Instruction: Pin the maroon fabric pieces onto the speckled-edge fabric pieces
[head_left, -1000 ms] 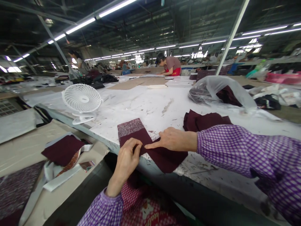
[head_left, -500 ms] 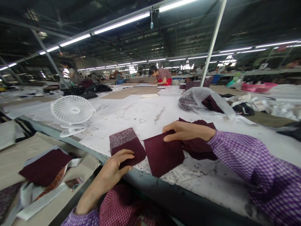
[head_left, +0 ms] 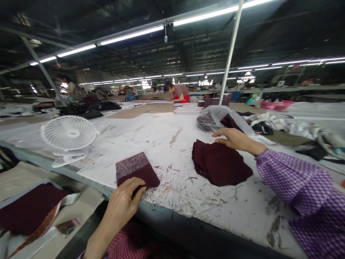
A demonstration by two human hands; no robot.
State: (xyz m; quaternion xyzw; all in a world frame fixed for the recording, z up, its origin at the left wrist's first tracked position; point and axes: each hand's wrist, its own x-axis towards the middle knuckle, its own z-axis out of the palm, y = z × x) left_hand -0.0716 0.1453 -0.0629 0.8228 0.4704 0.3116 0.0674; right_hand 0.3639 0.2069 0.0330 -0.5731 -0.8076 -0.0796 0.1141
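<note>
Near the table's front edge lies a two-tone fabric piece [head_left: 134, 163], speckled grey-purple at the back and plain maroon in front. My left hand [head_left: 125, 198] is closed on its near edge, thumb against curled fingers. To the right, a loose pile of maroon fabric pieces [head_left: 222, 163] rests on the white table, its layers fanned unevenly. My right hand [head_left: 234, 139] hovers at the pile's far edge, open, thumb and fingers apart, with nothing held.
A white fan [head_left: 68, 133] stands at the left. Behind the pile sits a clear plastic bag [head_left: 212, 117] with dark cloth inside. A lower surface [head_left: 88, 198] at left holds fabric scraps. A pink basin [head_left: 277, 104] and a person [head_left: 179, 92] are farther back.
My right hand has let go of the maroon piece, now on the pile, and moved right. My left hand's fingers have closed on the two-tone piece. The view has shifted right.
</note>
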